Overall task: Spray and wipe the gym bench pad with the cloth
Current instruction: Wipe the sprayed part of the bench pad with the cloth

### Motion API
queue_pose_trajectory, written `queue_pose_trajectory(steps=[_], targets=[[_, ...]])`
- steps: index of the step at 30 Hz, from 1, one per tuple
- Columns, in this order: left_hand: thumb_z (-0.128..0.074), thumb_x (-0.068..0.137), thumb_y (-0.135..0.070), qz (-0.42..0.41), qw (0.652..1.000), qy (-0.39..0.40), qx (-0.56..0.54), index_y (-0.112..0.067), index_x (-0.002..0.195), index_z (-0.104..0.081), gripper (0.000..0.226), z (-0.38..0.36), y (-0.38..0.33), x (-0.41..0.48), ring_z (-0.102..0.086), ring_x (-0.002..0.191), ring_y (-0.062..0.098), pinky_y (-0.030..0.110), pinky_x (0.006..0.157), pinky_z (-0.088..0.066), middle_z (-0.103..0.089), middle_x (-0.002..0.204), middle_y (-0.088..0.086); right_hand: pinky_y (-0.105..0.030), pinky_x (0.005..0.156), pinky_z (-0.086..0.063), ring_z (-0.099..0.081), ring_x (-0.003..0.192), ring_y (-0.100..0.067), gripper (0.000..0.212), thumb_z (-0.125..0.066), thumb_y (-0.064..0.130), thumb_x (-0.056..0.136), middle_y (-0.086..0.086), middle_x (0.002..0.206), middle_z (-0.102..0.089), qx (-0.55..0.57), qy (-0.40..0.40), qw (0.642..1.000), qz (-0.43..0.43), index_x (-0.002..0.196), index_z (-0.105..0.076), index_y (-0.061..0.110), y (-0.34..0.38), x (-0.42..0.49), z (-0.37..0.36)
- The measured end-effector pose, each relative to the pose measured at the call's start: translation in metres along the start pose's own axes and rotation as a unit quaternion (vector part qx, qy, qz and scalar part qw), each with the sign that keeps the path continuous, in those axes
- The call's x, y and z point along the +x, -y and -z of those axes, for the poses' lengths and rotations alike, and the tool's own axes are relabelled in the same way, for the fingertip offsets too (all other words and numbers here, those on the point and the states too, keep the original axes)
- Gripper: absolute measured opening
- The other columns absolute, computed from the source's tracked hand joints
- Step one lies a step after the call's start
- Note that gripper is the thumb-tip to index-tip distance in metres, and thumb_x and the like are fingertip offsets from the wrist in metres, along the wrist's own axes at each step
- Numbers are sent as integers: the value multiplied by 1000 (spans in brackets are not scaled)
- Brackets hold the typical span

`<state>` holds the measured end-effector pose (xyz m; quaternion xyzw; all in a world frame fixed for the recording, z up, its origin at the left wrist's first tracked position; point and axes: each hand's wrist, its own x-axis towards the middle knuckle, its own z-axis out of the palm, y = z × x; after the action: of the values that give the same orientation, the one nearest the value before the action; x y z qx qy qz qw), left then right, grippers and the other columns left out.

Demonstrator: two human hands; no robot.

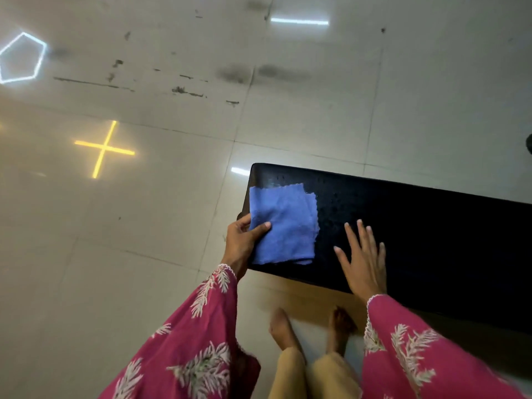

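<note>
- A pale, glossy tiled floor (144, 254) spread beyond and to the left of both hands. Its sheen showed one yellow cross of light (104, 149), one white pentagon outline (21, 57) and two white bars.
- One black padded gym bench pad (417, 220) lay under both hands and ran away to the right of the right hand. Small wet specks dotted it between the hands.
- Two magenta sleeves with white leaf embroidery (201, 326) covered the arms down to the wrists.
- One blue folded cloth with pinked edges (285, 223) lay flat on the pad's end, just left of the right hand and apart from it.
- The left hand (240, 243) pinched the cloth's near left edge, thumb on top, fingers curled under at the pad's end.
- The right hand (364, 260) lay palm down on the pad, fingers straight and spread, holding nothing.
- Two bare feet (280, 329) stood on the floor, below and between the hands.
</note>
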<state>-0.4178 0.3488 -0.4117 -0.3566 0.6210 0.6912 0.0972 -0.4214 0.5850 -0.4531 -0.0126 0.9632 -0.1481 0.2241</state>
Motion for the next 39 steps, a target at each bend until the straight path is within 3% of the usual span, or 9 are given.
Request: queue_pose_trajectory(steps=[4, 7, 9, 11, 16, 22, 28, 35, 39], targets=[[-69, 79, -2, -15, 996, -64, 55, -5, 94, -68, 15, 6, 28, 14, -63, 79, 20, 35, 74, -53, -70, 90, 10, -52, 112, -16, -19, 143, -27, 60, -34, 48, 93, -7, 156, -18, -14, -30, 999, 11, 145, -27, 20, -6, 1, -13], [-69, 80, -10, -62, 963, -198, 170, -11, 117, -59, 38, 0, 33, 9, -60, 94, 17, 29, 85, -46, -65, 107, 2, -54, 110, -20, -26, 140, -28, 67, -21, 52, 87, -9, 153, -26, -30, -36, 999, 13, 143, -32, 18, -6, 0, -15], [-62, 87, -20, -162, 916, -253, 266, -12, 138, -40, 56, -9, 31, 0, -44, 125, 18, 24, 106, -30, -48, 138, 6, -55, 109, -21, -28, 140, -28, 66, -21, 51, 88, -9, 152, -28, -43, -42, 998, 17, 143, -33, 17, -7, 3, -13], [-44, 93, -40, -238, 883, -200, 351, -15, 148, -16, 66, -29, 32, -5, -14, 142, 12, 23, 114, -4, -16, 154, 0, -56, 108, -23, -30, 138, -29, 64, -23, 49, 89, -10, 151, -31, -53, -55, 997, 19, 142, -35, 16, -7, 11, -10], [-7, 76, -78, -37, 915, -172, 363, -23, 145, 16, 92, -87, 46, 27, 23, 141, 19, 42, 112, 21, 21, 155, 9, -52, 112, -12, -24, 141, -25, 70, -15, 59, 89, -8, 154, -25, -65, -75, 995, 28, 145, -28, 19, -15, 46, -6], [-5, 80, -73, -39, 835, -275, 474, -30, 148, 2, 81, -112, 36, 91, 7, 145, 30, 49, 112, 13, 6, 157, 15, -51, 113, -6, -15, 142, -23, 71, -3, 64, 89, -4, 156, -15, -84, -107, 989, 52, 147, -14, 26, -29, 58, -16], [-17, 92, -63, -261, 730, -137, 617, -29, 147, -23, 65, -87, 68, 65, -11, 144, 29, 53, 114, -3, -16, 156, 8, -54, 112, -12, -21, 141, -24, 69, -6, 63, 90, -5, 155, -21, -79, -103, 990, 51, 146, -21, 25, -28, 58, -15], [-22, 84, -73, -74, 823, -196, 528, -43, 146, -5, 71, -92, 14, 112, 4, 144, 34, 64, 110, -2, 8, 158, 5, -53, 113, -9, -16, 141, -23, 67, -7, 61, 91, -5, 155, -20, -87, -108, 989, 59, 147, -17, 26, -30, 60, -16], [-23, 88, -67, -170, 769, -158, 596, -38, 147, -16, 66, -109, 29, 105, 2, 144, 35, 64, 110, 3, -5, 159, 5, -52, 113, -8, -17, 141, -23, 66, -9, 60, 91, -5, 155, -20, -86, -111, 988, 63, 147, -18, 26, -30, 61, -18]])
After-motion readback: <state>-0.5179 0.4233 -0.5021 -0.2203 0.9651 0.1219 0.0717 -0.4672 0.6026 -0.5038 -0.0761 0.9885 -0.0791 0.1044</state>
